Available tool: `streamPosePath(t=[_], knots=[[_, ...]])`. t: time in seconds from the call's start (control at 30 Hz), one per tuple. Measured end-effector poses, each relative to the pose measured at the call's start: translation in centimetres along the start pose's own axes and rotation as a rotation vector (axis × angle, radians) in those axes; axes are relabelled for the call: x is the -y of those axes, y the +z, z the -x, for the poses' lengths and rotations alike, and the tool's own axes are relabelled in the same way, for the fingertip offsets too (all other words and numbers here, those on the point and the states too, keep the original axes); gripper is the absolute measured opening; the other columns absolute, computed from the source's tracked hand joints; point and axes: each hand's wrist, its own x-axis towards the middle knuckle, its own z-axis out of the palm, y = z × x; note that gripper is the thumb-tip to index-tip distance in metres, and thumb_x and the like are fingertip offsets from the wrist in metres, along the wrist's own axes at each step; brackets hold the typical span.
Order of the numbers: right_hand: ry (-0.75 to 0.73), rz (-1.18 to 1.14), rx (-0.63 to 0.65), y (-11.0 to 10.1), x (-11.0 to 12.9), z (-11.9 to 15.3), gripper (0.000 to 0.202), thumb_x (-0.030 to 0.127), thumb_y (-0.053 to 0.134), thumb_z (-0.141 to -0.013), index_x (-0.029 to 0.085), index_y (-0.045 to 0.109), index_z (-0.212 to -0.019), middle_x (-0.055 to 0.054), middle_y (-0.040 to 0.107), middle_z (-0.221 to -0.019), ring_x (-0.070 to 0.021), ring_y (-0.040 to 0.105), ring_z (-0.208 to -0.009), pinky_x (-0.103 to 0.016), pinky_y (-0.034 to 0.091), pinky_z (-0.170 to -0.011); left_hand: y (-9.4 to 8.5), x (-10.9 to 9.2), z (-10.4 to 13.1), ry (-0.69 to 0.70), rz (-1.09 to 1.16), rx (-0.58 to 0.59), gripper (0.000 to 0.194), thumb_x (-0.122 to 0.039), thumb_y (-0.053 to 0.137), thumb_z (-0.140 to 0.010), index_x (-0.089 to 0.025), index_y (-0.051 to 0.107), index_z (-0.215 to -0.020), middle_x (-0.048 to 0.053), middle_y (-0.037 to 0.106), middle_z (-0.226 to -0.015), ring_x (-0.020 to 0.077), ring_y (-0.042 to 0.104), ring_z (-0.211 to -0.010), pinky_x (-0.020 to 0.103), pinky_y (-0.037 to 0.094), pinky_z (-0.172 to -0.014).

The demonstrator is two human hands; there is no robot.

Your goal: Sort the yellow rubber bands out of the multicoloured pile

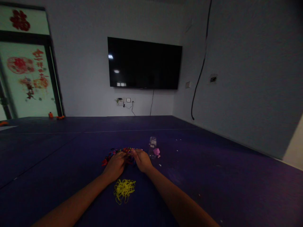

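A loose pile of many-coloured rubber bands [127, 150], red, black, pink, blue and more, lies in front of me on the dark purple surface. Into its near left side reaches my left hand [115, 165], its fingers curled closed on some of the bands. My right hand [142, 160] meets it from the other side, thumb and fingers pinched together at the bands; the fingertips are partly hidden. Between my forearms, nearer to me, sits a separate tangle of yellow rubber bands [124, 190], touched by neither hand.
Just right of my right hand stands a clear plastic bottle [152, 145], with a pink crumpled-looking piece [156, 151] beside it. Small white scraps [160, 165] are scattered to the right. Small orange objects [50, 115] lie far left. A television [144, 63] hangs on the wall.
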Motion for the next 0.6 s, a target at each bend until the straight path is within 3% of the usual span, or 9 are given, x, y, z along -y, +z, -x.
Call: streamPosePath(t=[0.07, 0.2, 0.33, 0.43, 0.5, 0.6], knots=[[0.043, 0.017, -0.038, -0.1, 0.0, 0.1, 0.061, 0.041, 0.010, -0.097, 0.017, 0.066, -0.092, -0.007, 0.067, -0.091, -0.0156, 0.061, -0.086, -0.021, 0.039, -0.073, -0.4, -0.3, 0.0, -0.017, 0.075, -0.048, 0.022, -0.015, 0.047, -0.081, -0.019, 0.069, -0.082, 0.009, 0.067, -0.088, 0.0218, 0.059, -0.090, 0.038, 0.046, -0.083], [0.184, 0.114, -0.100, -0.4, 0.2, 0.3, 0.065, 0.041, 0.009, -0.097, 0.016, 0.068, -0.086, -0.009, 0.068, -0.082, -0.0165, 0.062, -0.080, -0.022, 0.038, -0.069, -1.2, -0.7, -0.1, -0.161, 0.287, -0.117, 0.032, -0.024, 0.046, -0.081, -0.018, 0.064, -0.055, 0.005, 0.064, -0.061, 0.0175, 0.061, -0.066, 0.031, 0.048, -0.069], [0.307, 0.276, -0.084, -0.8, 0.8, 0.4, 0.067, 0.040, 0.009, -0.097, 0.015, 0.068, -0.077, -0.011, 0.068, -0.077, -0.0185, 0.064, -0.075, -0.024, 0.038, -0.065, -1.5, -1.2, 0.1, -0.324, 0.573, 0.035, 0.035, -0.021, 0.043, -0.071, -0.018, 0.049, -0.037, 0.000, 0.054, -0.041, 0.0114, 0.050, -0.043, 0.022, 0.039, -0.049], [0.329, 0.348, -0.039, -0.9, 1.2, 0.3, 0.065, 0.040, 0.011, -0.097, 0.015, 0.068, -0.078, -0.012, 0.069, -0.078, -0.0198, 0.065, -0.073, -0.025, 0.038, -0.062, -1.4, -1.8, 0.3, -0.358, 0.777, 0.213, 0.033, -0.020, 0.040, -0.067, -0.019, 0.046, -0.035, -0.001, 0.050, -0.036, 0.0100, 0.044, -0.036, 0.021, 0.033, -0.042], [0.317, 0.356, -0.015, -0.9, 1.3, 0.2, 0.063, 0.040, 0.012, -0.097, 0.015, 0.068, -0.080, -0.012, 0.069, -0.079, -0.0200, 0.065, -0.073, -0.025, 0.039, -0.062, -1.3, -2.2, 0.3, -0.361, 0.843, 0.257, 0.034, -0.022, 0.040, -0.068, -0.019, 0.045, -0.034, -0.001, 0.047, -0.034, 0.0099, 0.041, -0.034, 0.022, 0.031, -0.041], [0.279, 0.343, 0.013, -1.0, 1.3, 0.2, 0.062, 0.037, 0.012, -0.097, 0.016, 0.067, -0.081, -0.011, 0.069, -0.080, -0.0196, 0.065, -0.075, -0.025, 0.040, -0.064, -1.5, -2.4, 0.2, -0.405, 0.769, 0.116, 0.043, -0.031, 0.041, -0.076, -0.019, 0.043, -0.034, -0.001, 0.044, -0.034, 0.0105, 0.041, -0.036, 0.023, 0.033, -0.044]])
